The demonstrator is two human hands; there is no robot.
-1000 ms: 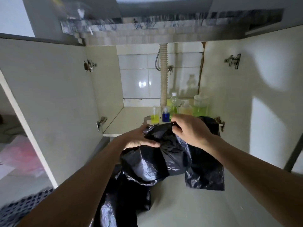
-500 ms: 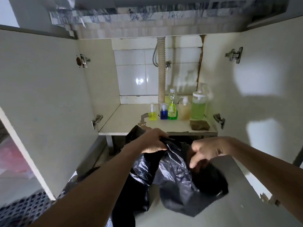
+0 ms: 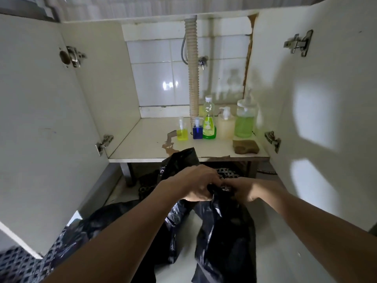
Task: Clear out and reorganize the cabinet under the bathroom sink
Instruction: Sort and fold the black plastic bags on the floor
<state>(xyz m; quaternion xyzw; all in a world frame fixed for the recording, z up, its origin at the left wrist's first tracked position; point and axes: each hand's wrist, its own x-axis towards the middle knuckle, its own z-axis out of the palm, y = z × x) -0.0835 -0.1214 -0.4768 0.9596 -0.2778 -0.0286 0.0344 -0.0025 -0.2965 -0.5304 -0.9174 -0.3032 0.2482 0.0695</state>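
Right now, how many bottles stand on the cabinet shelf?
5, in a row at the back right: small yellow bottle, blue bottle, green dish-soap bottle, cream pump bottle, large green pump bottle. None seem hidden.

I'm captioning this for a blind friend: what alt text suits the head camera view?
Two bare hands, left hand and right hand, grip a black plastic bag together before an open under-sink cabinet. On its shelf, five bottles stand in a row beside a brown sponge.

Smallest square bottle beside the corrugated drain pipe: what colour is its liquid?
Blue, seen in the head view.
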